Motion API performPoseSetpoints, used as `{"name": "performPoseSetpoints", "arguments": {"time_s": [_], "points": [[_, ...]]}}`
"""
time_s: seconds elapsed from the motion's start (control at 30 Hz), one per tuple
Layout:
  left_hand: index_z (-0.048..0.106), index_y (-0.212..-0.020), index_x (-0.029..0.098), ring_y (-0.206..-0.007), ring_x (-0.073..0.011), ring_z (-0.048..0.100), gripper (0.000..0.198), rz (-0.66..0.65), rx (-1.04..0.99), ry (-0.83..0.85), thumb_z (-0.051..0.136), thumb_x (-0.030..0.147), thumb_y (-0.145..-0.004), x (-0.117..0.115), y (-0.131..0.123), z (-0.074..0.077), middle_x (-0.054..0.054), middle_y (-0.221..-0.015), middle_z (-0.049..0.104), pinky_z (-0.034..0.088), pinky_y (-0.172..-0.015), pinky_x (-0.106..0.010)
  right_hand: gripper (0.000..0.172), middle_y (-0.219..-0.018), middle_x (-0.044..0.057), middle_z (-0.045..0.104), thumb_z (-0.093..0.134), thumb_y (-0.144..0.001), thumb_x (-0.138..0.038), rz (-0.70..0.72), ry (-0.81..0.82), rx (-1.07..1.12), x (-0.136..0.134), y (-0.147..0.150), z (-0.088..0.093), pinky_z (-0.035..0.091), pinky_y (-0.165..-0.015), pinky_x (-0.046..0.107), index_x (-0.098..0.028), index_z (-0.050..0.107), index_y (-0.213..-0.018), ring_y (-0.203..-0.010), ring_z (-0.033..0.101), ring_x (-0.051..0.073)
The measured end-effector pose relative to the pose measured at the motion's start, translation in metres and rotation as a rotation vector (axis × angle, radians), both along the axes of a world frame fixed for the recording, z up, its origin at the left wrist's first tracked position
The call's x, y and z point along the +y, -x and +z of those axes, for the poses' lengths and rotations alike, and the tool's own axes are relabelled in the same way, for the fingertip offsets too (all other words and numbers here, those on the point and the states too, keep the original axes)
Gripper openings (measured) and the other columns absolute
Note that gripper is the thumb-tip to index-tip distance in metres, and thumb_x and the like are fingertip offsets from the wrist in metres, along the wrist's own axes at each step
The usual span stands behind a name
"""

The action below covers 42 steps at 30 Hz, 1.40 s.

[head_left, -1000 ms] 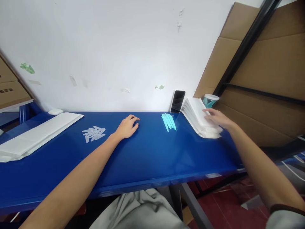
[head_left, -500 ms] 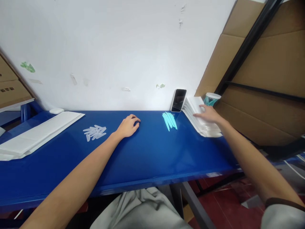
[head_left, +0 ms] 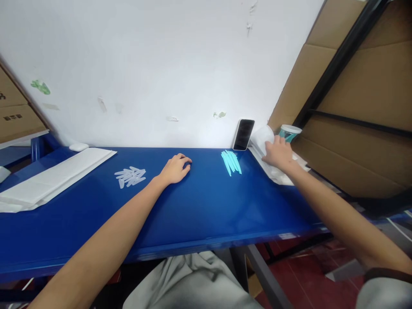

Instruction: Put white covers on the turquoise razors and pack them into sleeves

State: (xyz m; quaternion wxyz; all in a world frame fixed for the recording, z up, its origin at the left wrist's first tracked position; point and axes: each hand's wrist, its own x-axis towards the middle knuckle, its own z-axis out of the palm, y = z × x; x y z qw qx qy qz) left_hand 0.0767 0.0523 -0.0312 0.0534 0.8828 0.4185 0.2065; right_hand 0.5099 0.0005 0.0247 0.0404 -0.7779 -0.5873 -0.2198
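My left hand (head_left: 176, 168) rests palm down on the blue table (head_left: 199, 206), its fingers loosely bent and holding nothing. At the right, my right hand (head_left: 279, 152) is closed on a thin white sheet (head_left: 263, 136), which bulges up in a curl at the far side of the fingers. Under it lies a stack of similar white sheets (head_left: 283, 177), partly covered by the hand. Between my hands is a small pile of turquoise strips (head_left: 231, 162). Left of my left hand lies a pile of pale translucent strips (head_left: 129, 177).
A phone (head_left: 243, 134) leans upright against the white wall. Behind my right hand stands a tub (head_left: 290, 132) with a white rim and turquoise contents. Long folded white sheets (head_left: 54, 178) lie at the left, near a white rounded object (head_left: 78, 146). Cardboard (head_left: 363, 86) borders the right side.
My right hand has closed from a spread pose over the stack, and the top white sheet has bent up into a curl. My left hand stays in place; the view shifts slightly.
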Motion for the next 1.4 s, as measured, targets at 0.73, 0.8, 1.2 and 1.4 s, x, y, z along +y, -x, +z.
{"name": "performPoseSetpoints", "arguments": {"time_s": [0.73, 0.8, 1.2, 1.4], "points": [[0.066, -0.129, 0.02, -0.118, -0.0343, 0.058, 0.044, 0.0, 0.017, 0.007, 0.041, 0.038, -0.097, 0.001, -0.001, 0.001, -0.014, -0.132, 0.06, 0.046, -0.104, -0.055, 0.064, -0.147, 0.02, 0.053, 0.052, -0.091, -0.056, 0.155, 0.199, 0.128, -0.002, 0.025, 0.05, 0.048, -0.097, 0.053, -0.02, 0.058, -0.143, -0.126, 0.056, 0.042], [0.066, -0.128, 0.021, -0.118, -0.0344, 0.058, 0.043, 0.0, 0.015, 0.004, 0.041, 0.038, -0.097, 0.0, -0.001, 0.001, -0.014, -0.132, 0.06, 0.046, -0.104, -0.055, 0.059, -0.136, 0.019, 0.062, 0.054, -0.09, -0.054, 0.189, 0.136, 0.114, -0.007, 0.039, 0.059, 0.05, -0.091, 0.052, -0.019, 0.063, -0.136, -0.118, 0.06, 0.041], [0.064, -0.132, 0.019, -0.118, -0.0334, 0.058, 0.044, 0.012, 0.054, 0.011, 0.041, 0.035, -0.099, -0.006, -0.004, 0.004, -0.015, -0.132, 0.059, 0.047, -0.104, -0.052, 0.016, -0.084, 0.007, 0.064, 0.059, -0.082, -0.035, 0.818, 0.077, 0.492, -0.003, 0.178, 0.037, 0.042, -0.076, 0.036, -0.023, 0.055, -0.072, -0.082, 0.058, 0.024], [0.064, -0.133, 0.02, -0.116, -0.0332, 0.059, 0.043, 0.013, 0.069, 0.001, 0.041, 0.035, -0.099, -0.01, -0.006, 0.004, -0.014, -0.13, 0.059, 0.048, -0.103, -0.051, 0.028, -0.07, -0.002, 0.045, 0.054, -0.08, -0.032, 0.94, -0.018, 0.865, 0.001, 0.199, -0.004, 0.035, -0.065, 0.031, -0.026, 0.029, -0.072, -0.067, 0.042, 0.017]]}}
